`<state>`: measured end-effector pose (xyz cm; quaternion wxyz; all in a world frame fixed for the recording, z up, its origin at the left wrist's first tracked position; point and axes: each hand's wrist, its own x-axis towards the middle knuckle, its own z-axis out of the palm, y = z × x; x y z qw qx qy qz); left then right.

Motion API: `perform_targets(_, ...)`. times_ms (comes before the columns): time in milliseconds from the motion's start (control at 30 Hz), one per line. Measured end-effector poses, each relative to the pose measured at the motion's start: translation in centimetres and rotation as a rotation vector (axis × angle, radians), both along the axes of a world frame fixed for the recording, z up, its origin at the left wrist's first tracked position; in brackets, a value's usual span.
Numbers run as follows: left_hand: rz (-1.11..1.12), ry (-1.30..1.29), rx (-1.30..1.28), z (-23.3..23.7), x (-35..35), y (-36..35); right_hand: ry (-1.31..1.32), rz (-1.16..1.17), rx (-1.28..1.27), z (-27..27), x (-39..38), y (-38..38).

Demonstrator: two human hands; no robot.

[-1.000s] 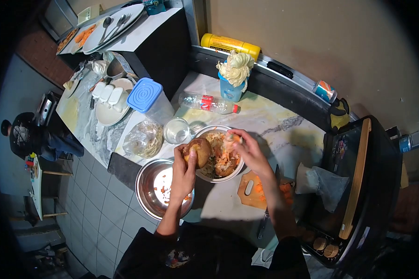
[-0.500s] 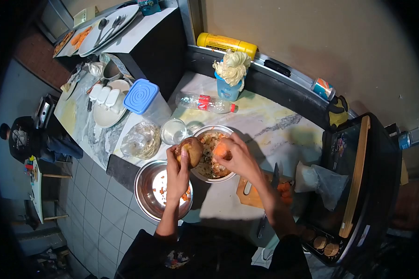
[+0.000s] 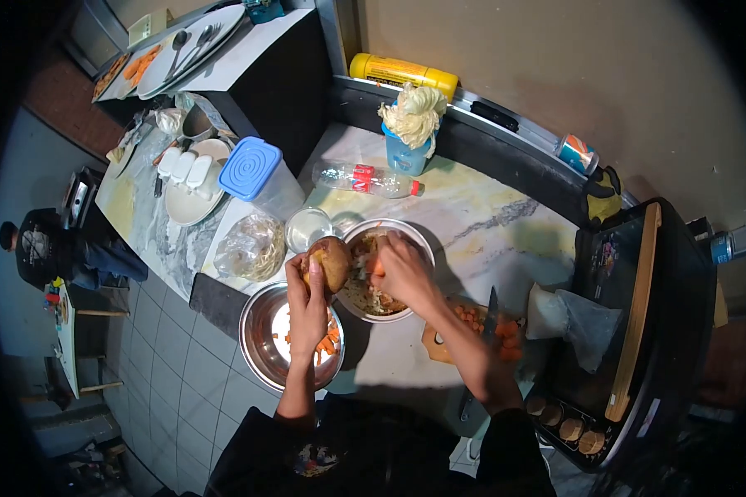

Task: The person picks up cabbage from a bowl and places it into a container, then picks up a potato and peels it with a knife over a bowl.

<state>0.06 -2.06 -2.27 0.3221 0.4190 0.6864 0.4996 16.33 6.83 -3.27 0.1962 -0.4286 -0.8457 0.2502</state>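
Note:
My left hand [image 3: 310,311] is closed around a brown potato [image 3: 329,263], held up between the two bowls. My right hand [image 3: 402,269] reaches over the light-rimmed bowl [image 3: 429,263], fingers closed on a small orange piece [image 3: 377,265], perhaps carrot; most of it is hidden. Pale and brown scraps lie in that bowl. Below my left hand, a steel bowl [image 3: 253,364] holds orange carrot pieces [image 3: 328,340]. Under my right forearm are a wooden cutting board [image 3: 438,344] with chopped carrot [image 3: 507,338] and a knife [image 3: 491,311].
A glass [image 3: 308,230], a bag of noodle-like strands [image 3: 253,247], a blue-lidded container [image 3: 265,182] and a lying bottle [image 3: 365,179] stand beyond the bowls. At right are plastic bags [image 3: 568,323] and a black oven [image 3: 638,331]. Another person [image 3: 58,248] is at far left.
My right hand has moved slightly left and lower into the bowl, covering more of the orange piece. The potato in my left hand has tilted and shifted slightly left.

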Motion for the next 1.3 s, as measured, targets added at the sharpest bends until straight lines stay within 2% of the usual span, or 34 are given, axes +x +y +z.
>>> perform_targets(67, -0.010, -0.019, 0.031, -0.3, -0.1, 0.1, -0.057, 0.019, -0.038, -0.1, 0.1, 0.1)
perform_targets(167, -0.002, 0.003, 0.034, -0.1, -0.1, 0.0, 0.059, -0.019, 0.029, 2.1, 0.0, -0.3)
perform_targets(267, 0.030, -0.060, -0.018, 1.4, 0.5, 0.0, -0.011, 0.029, 0.042, -1.4, -0.4, -0.1)
perform_targets(300, 0.025, -0.058, -0.015, 1.7, 0.6, 0.1, -0.044, 0.045, -0.114, -0.9, -0.5, 0.3)
perform_targets(367, 0.027, -0.165, -0.069, 2.1, 0.7, -0.1, -0.007, 0.032, -0.079, -0.1, -0.7, -0.1)
perform_targets(433, 0.024, -0.166, -0.078, 2.4, 0.5, 0.0, 0.031, 0.020, -0.034, 0.9, -1.1, 0.5)
perform_targets(533, 0.020, -0.119, -0.058, 1.7, 0.6, -0.5, 0.067, -0.056, -0.139, 0.5, -1.4, 0.4)
perform_targets(567, 0.007, -0.062, 0.003, 1.6, 0.4, -0.2, 0.007, -0.027, -0.093, -1.1, -1.6, 0.7)
perform_targets(600, 0.015, -0.059, 0.016, 1.7, 0.5, 0.2, -0.058, 0.015, -0.039, -0.4, -2.0, 1.2)
perform_targets(633, 0.011, -0.068, 0.015, 1.7, 0.6, 0.0, -0.155, 0.002, -0.130, 0.1, -2.2, 1.0)
perform_targets(667, 0.000, -0.077, 0.013, 1.8, 0.6, -0.2, -0.152, 0.005, -0.135, 0.8, -2.1, 0.4)
perform_targets(733, 0.024, -0.088, 0.041, 2.0, 0.7, 0.0, 0.051, -0.099, -0.109, 2.2, -1.4, 0.4)
perform_targets(800, 0.019, -0.078, 0.037, 2.5, 0.8, -0.2, 0.036, -0.142, -0.084, 0.5, -1.1, 0.0)
perform_targets(867, 0.022, -0.168, 0.012, 2.0, 0.7, 0.2, -0.131, -0.028, -0.130, -0.2, -0.8, 0.8)
perform_targets(933, -0.003, -0.088, 0.021, 2.1, 0.6, -0.1, -0.133, -0.035, -0.110, 0.7, -0.4, 0.0)
perform_targets(1000, 0.011, -0.073, 0.006, 1.9, 0.4, -0.1, 0.019, -0.112, -0.052, 0.6, -0.1, 0.6)
perform_targets(1167, -0.014, -0.148, 0.028, 2.2, 0.7, -0.1, -0.122, -0.041, -0.044, -0.7, -0.1, 0.6)
perform_targets(1267, -0.009, -0.182, 0.013, 2.2, 0.3, 0.2, 0.043, -0.149, -0.124, 1.8, -0.1, 0.8)
perform_targets(1300, -0.003, -0.188, -0.008, 2.1, 0.4, -0.4, 0.088, -0.169, -0.053, 1.9, -0.5, 0.6)
